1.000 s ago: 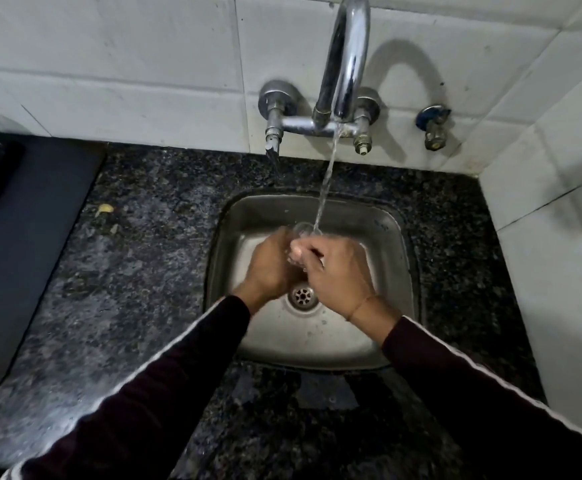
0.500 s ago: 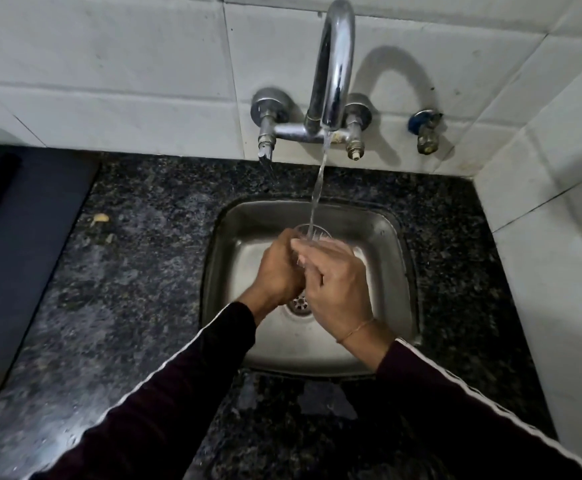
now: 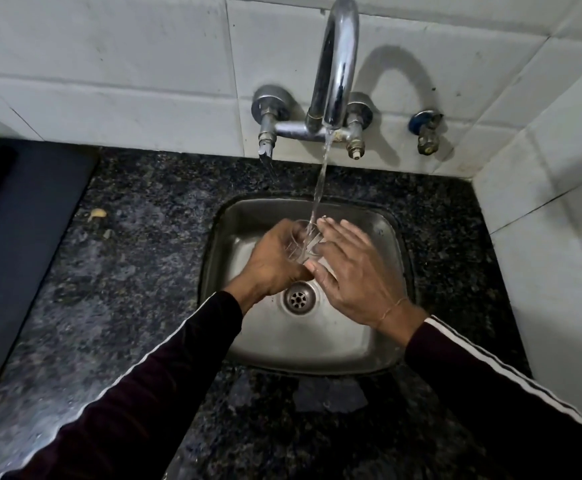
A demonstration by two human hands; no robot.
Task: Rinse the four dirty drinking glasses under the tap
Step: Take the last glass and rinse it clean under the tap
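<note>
Right hand (image 3: 359, 278) has opened flat; left hand (image 3: 275, 261) grips glass (image 3: 301, 242) catching tap (image 3: 336, 64) water.

A dark speckled stone table (image 3: 137, 278) fills most of the frame, glossy along its near edge. A small yellowish scrap (image 3: 97, 213) lies on it at centre left, with a smaller crumb (image 3: 107, 233) just below. At far left sits a flat dark mat (image 3: 23, 216). White wall tiles (image 3: 109, 64) run across the top and down the right side. A small blue-capped valve (image 3: 427, 130) sticks out of the tiles at upper right.
</note>
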